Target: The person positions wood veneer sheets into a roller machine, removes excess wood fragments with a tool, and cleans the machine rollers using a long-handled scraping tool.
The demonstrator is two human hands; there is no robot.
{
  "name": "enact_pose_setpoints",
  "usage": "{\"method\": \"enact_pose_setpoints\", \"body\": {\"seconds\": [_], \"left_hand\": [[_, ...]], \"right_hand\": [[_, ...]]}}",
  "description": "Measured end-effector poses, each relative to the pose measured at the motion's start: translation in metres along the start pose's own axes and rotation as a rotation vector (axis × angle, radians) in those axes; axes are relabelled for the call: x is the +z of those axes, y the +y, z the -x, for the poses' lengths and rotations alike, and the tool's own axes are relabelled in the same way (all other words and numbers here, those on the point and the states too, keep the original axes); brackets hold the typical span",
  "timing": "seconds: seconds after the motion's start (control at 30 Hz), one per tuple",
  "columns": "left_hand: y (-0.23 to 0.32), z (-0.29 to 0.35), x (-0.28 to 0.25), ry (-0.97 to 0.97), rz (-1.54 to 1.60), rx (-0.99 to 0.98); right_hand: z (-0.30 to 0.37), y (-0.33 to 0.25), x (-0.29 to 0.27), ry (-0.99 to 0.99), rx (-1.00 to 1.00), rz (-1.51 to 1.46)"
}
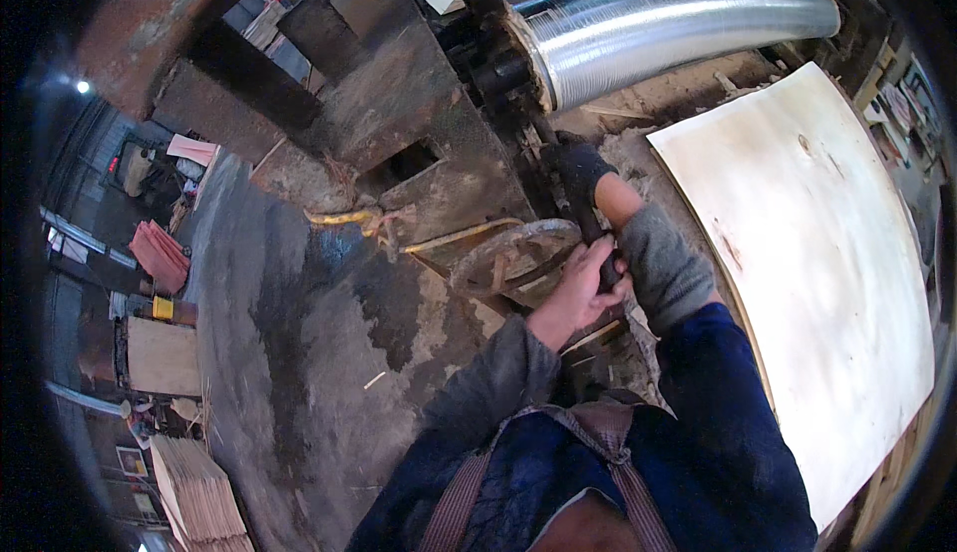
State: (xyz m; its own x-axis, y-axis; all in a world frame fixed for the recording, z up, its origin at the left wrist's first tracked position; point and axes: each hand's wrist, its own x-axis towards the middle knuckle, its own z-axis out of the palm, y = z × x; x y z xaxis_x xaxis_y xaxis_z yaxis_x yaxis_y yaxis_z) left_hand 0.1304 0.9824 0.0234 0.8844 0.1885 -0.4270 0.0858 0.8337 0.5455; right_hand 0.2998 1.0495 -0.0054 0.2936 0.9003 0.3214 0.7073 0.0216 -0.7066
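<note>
My left hand (580, 291), bare, has its fingers closed round the end of a dark bar (610, 271) at the side of a grimy machine. Further up, my right hand (580, 168) wears a black glove and is curled against the dark machine parts. Its fingers blend into them, so what it grips is hidden. Just left of my left hand is a worn, spoked metal handwheel (488, 271). Beyond my right hand, a shiny metal roller (688, 38) extends toward the upper right.
A large pale veneer sheet (807, 283) lies right of my right arm. A rusty machine frame (399, 103) with a yellow hose (454, 241) stands ahead on the left. Stacked sheets (199, 492) and a pinkish bundle (159, 255) sit beyond the stained floor (299, 353).
</note>
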Motion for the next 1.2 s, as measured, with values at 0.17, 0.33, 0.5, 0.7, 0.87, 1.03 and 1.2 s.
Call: {"method": "enact_pose_setpoints", "body": {"seconds": [0.17,0.33,0.5,0.7,0.87,1.03,1.2], "left_hand": [[-0.029,-0.018,-0.01,0.121,-0.091,0.019],[-0.053,-0.011,-0.055,0.162,-0.214,0.016],[-0.079,-0.02,-0.089,0.076,-0.609,0.263],[-0.1,0.009,-0.137,0.288,-0.64,0.194],[-0.108,0.062,-0.196,0.387,-0.751,-0.111],[-0.163,0.164,-0.301,0.572,-0.724,-0.384],[-0.199,0.23,-0.344,0.753,-0.602,-0.549]], "right_hand": [[-0.003,0.049,0.03,0.125,0.106,-0.208],[0.047,0.025,0.051,0.005,0.425,-0.18],[0.075,0.099,0.125,0.285,0.16,-0.532],[0.077,0.07,0.155,0.361,0.348,-1.655],[0.052,0.112,0.167,0.409,0.126,-0.92],[0.021,0.094,0.172,0.542,0.093,-0.428],[0.009,0.082,0.145,0.356,0.212,-0.308]]}}
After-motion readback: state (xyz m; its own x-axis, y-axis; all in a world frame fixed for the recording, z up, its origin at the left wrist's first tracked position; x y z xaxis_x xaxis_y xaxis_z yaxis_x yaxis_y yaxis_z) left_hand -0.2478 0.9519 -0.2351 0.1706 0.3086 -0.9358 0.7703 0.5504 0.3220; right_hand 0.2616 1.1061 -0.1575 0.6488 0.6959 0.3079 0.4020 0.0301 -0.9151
